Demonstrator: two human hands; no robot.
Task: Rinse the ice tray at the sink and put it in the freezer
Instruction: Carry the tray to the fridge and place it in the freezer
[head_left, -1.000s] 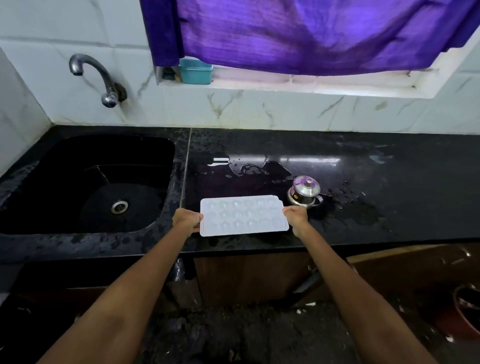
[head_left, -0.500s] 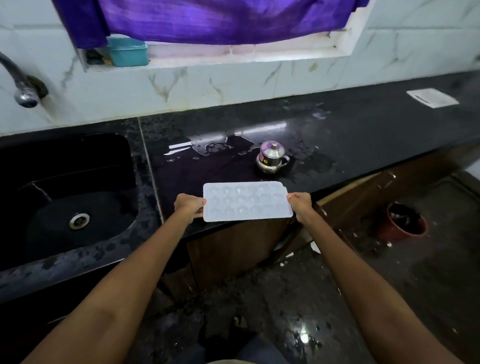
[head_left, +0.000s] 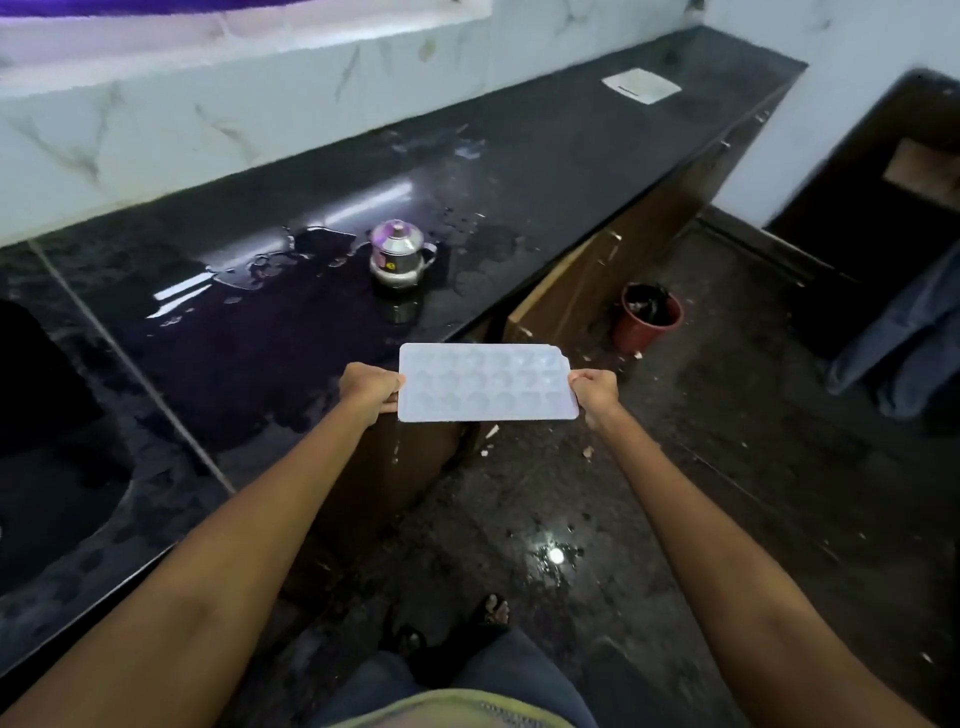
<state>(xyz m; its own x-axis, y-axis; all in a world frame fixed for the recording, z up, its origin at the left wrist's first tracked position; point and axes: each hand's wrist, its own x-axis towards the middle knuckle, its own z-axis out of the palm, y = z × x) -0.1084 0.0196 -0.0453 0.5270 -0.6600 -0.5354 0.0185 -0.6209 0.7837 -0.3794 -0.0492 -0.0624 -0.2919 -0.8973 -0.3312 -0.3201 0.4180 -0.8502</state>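
Past the black stone table's (head_left: 519, 171) edge, my left hand (head_left: 370, 391) and right hand (head_left: 596, 391) still grip the white rectangular plastic ice tray (head_left: 487, 382), now carried off over the floor; no writing is legible.

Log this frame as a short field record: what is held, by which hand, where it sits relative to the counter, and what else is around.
held item: white ice tray, roughly level, cavities up
left hand: left hand grips the tray's left short edge
right hand: right hand grips the tray's right short edge
tray position: in the air at the front edge of the black counter, partly over the floor
on counter: small steel pot with lid, water puddle beside it
on floor: red bucket
freezer: not identifiable in view
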